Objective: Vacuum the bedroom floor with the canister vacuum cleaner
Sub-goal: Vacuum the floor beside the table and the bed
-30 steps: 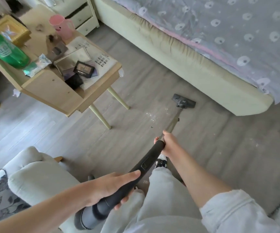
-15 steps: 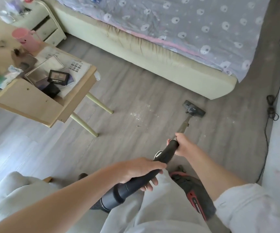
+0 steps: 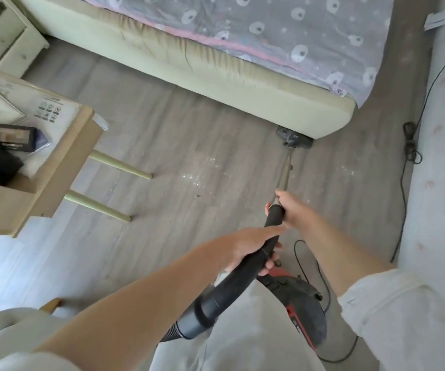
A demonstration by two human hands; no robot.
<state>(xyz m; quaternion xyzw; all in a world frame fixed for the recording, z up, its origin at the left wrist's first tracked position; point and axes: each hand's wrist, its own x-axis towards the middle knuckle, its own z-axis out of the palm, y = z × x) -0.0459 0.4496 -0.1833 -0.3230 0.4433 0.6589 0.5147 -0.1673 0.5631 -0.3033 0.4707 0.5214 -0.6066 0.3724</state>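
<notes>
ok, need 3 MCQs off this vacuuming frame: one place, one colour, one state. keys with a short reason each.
1. Where is the floor nozzle?
A. against the bed base near its corner
B. under the wooden table
C. lifted above the bed cover

2. What colour is the trim on the canister?
A. blue
B. red
C. yellow

3. How is the wand held?
A. left hand only
B. right hand only
C. both hands

Key:
1 A, the nozzle sits on the floor at the edge of the bed base.
2 B, red edging shows on the dark body.
3 C, the left hand grips the black handle and the right hand grips further up.
</notes>
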